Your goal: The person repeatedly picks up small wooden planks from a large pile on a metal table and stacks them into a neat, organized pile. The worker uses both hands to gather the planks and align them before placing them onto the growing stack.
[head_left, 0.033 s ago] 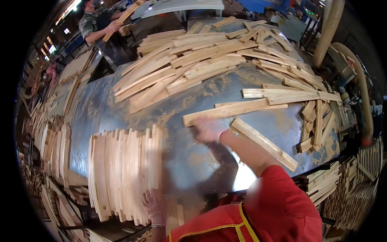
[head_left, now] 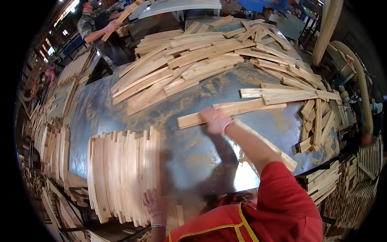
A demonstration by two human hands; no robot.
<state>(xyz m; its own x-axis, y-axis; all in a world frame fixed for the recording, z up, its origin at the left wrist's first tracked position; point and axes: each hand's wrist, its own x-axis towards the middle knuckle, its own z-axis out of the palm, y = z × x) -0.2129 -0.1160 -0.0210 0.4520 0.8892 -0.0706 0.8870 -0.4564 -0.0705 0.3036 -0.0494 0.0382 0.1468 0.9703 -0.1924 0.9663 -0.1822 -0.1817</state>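
My right hand point(head_left: 216, 120), in a pale pink glove, reaches across the metal table and grips a long wooden board point(head_left: 250, 106) near its left end. The board lies almost crosswise on the tabletop. Under my right forearm, another board point(head_left: 278, 150) lies at a slant, partly covered by the arm. My left hand point(head_left: 154, 206), gloved too, rests with fingers stretched out against the near right side of a row of boards standing on edge point(head_left: 121, 173). Nothing shows in its grasp.
A large loose pile of boards point(head_left: 201, 56) covers the table's far side. More boards point(head_left: 318, 121) lie at the right. Sawdust smears the dark tabletop point(head_left: 181, 149). A co-worker point(head_left: 98, 30) holds a board at the far left. Ribbed hoses point(head_left: 327, 38) hang at the right.
My right hand has moved up and slightly right, onto the top of the board. The board's left end has shifted a little left and nearer. My left hand has stayed in place.
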